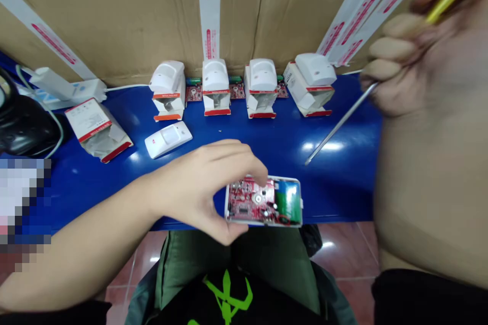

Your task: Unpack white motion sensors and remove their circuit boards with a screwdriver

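Observation:
Near the front edge of the blue table, my left hand (pixel 213 183) grips a white detector housing (pixel 302 216) by its left end, thumb below and fingers above. Inside the housing show a red circuit board (pixel 244 204) and a green and blue battery (pixel 288 200). My right hand (pixel 404 56) is raised at the upper right, fingers closed round a screwdriver (pixel 339 124). Its yellow and black handle sticks out above the fist and its metal shaft points down left, apart from the housing. A white detector cover (pixel 168 139) lies on the table beyond my left hand.
Several small boxes, one box (pixel 217 99) among them, stand along the cardboard wall (pixel 152 10) with white detectors (pixel 263 75) on top. Red boards lie between them. An open box (pixel 99 129) lies at left, near a power strip (pixel 86 92) and a black object (pixel 32 129).

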`<action>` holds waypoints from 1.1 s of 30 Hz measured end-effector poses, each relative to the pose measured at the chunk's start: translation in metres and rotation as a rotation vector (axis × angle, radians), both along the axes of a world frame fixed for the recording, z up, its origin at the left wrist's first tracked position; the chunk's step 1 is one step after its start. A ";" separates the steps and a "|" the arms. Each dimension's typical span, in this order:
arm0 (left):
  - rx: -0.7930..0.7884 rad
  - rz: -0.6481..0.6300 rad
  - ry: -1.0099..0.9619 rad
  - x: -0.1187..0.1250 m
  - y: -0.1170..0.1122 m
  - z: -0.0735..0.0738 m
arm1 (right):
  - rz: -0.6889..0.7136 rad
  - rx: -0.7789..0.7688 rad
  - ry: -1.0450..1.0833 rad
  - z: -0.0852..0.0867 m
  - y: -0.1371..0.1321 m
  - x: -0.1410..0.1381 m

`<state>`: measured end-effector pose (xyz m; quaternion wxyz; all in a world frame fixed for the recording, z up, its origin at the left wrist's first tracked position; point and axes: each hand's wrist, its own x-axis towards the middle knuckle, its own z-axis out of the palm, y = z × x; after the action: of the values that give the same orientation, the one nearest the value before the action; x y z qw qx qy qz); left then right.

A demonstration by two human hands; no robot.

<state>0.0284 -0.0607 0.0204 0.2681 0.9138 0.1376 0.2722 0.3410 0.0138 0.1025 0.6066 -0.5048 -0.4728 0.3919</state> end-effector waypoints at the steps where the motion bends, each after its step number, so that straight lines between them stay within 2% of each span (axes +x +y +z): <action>1: 0.002 -0.007 -0.010 0.000 -0.004 0.002 | -0.031 -0.082 0.103 -0.003 0.004 -0.001; 3: -0.003 -0.012 -0.022 0.001 -0.011 0.006 | -0.075 -0.221 0.283 -0.009 0.011 -0.003; 7: -0.017 -0.009 -0.024 0.001 -0.014 0.008 | -0.104 -0.232 0.368 -0.019 0.014 -0.005; 9: -0.014 0.010 -0.006 0.001 -0.011 0.008 | -0.063 -0.203 0.351 -0.025 0.013 -0.005; 12: 0.048 0.067 0.034 0.000 -0.002 0.004 | 0.098 -0.233 0.253 -0.037 0.011 0.001; 15: 0.119 0.116 0.083 -0.002 0.011 -0.002 | 0.231 -0.259 0.112 -0.051 0.011 0.010; 20: 0.055 0.177 0.175 -0.008 0.032 -0.012 | 0.530 -0.237 -0.137 -0.064 0.000 0.016; 23: 0.017 0.215 0.191 -0.012 0.041 -0.016 | 0.691 -0.216 -0.419 -0.062 -0.007 0.013; 26: -0.023 0.248 0.230 -0.014 0.047 -0.020 | 0.847 -0.125 -0.772 -0.063 -0.005 0.010; 29: -0.063 0.258 0.244 -0.015 0.050 -0.022 | 0.885 -0.003 -1.035 -0.072 0.005 0.007; 31: -0.070 0.270 0.172 -0.017 0.053 -0.021 | 0.861 0.042 -1.159 -0.081 0.011 0.006; 33: -0.050 0.343 0.078 -0.024 0.057 -0.016 | 0.839 0.049 -1.256 -0.088 0.016 0.006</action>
<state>0.0045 -0.0038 0.0043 0.2350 0.8798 0.3086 0.2750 0.3466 0.0298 0.0143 0.0341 -0.3975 -0.8907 0.2180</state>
